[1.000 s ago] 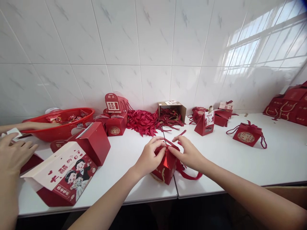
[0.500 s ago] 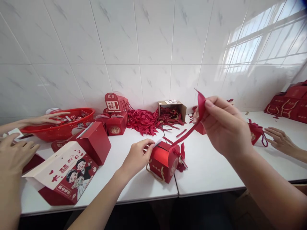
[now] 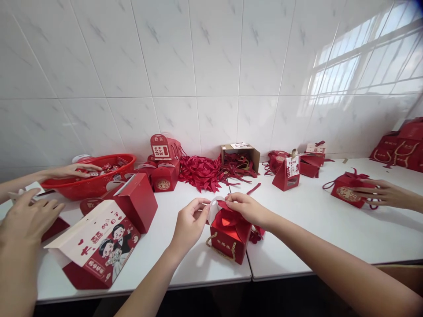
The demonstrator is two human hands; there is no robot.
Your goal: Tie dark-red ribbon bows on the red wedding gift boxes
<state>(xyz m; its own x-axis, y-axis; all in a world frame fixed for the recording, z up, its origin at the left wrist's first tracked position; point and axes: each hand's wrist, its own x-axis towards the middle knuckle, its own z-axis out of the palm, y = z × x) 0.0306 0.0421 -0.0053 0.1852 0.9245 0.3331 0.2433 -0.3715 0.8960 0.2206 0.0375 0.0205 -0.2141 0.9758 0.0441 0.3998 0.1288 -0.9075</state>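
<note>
A small red gift box (image 3: 226,241) with gold lettering and twisted gold cord stands near the table's front edge. My left hand (image 3: 192,220) pinches its pale upright flap (image 3: 214,210) at the left side. Over the box top, my right hand (image 3: 246,208) is closed on a red ribbon (image 3: 228,213), fingertips beside the flap. Part of the ribbon is hidden under that hand. Dark red decorations (image 3: 257,234) show at the box's right side.
Left, a co-worker's hand (image 3: 77,171) reaches into a red basket (image 3: 99,187); another hand (image 3: 31,215) is nearer. Large printed box (image 3: 95,246) stands beside. Ribbon pile (image 3: 201,171) and cardboard box (image 3: 254,159) lie behind. Right, a person's hand (image 3: 385,193) touches a red box (image 3: 346,190).
My right hand has come down and left with the ribbon, from high above the table to the box top. The right-hand person's hand now rests on a red box.
</note>
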